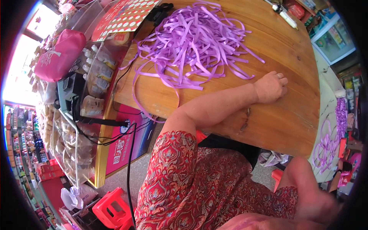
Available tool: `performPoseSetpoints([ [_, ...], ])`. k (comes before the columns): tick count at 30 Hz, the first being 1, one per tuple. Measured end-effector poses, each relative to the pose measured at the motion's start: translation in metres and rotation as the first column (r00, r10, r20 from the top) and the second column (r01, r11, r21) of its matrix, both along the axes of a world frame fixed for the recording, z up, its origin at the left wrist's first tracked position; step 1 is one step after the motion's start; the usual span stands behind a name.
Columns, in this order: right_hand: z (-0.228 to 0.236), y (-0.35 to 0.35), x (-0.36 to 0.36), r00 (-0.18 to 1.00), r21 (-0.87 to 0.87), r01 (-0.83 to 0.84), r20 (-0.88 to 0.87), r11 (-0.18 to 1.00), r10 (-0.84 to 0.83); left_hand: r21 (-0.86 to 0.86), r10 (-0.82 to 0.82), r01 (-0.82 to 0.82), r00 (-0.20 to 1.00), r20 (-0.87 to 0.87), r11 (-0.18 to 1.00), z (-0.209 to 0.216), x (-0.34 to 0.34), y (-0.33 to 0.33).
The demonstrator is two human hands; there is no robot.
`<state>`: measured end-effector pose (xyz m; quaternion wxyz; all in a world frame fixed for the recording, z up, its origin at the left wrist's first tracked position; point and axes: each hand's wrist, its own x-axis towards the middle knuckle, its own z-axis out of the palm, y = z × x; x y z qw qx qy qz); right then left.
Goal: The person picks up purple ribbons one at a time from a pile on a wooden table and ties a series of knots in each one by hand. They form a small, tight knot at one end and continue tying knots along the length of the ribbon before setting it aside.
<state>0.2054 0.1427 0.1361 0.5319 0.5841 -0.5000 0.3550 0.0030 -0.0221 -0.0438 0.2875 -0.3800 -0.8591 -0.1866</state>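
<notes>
A big tangled heap of flat purple ribbon straps point(191, 42) lies on the wooden table point(283, 50). One strap loops over the table's left edge. My left forearm rests across the near part of the table, and my left hand point(271, 87) lies beyond the heap's right side. Its fingers are curled in, with no thing showing in them. My right arm is bent at the lower right, off the table. My right hand point(322, 207) is blurred there, and its fingers cannot be made out.
A clear case point(80, 153) of packaged goods stands left of the table, with a pink pouch point(61, 53) above and black cables point(132, 165) hanging beside it. Red plastic stools point(115, 209) stand below. More purple straps point(326, 147) lie on a pale surface at the right.
</notes>
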Motion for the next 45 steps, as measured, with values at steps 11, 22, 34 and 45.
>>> performPoseSetpoints([
  [11, -0.091, -0.183, -0.295, 0.559, 0.489, -0.188, 0.766, 0.852, -0.316, 0.346, -0.173, 0.155, 0.985, 0.022, 0.926, 0.001, -0.011, 0.023],
  [22, -0.116, -0.221, -0.35, 0.355, 0.626, -0.23, 0.767, 0.745, -0.534, 0.508, -0.288, 0.136, 0.929, 0.234, 0.85, 0.012, -0.004, 0.009],
  [34, -0.021, -0.07, -0.26, 0.014, -0.333, -0.356, 0.932, 0.873, 0.362, 0.442, -0.095, 0.141, 0.988, -0.126, 0.886, 0.02, -0.008, 0.008],
  [45, -0.051, 0.066, -0.196, -0.036, -0.691, -0.132, 0.72, 0.711, 0.693, 0.542, 0.042, 0.07, 0.981, -0.191, 0.837, 0.036, 0.014, 0.025],
])
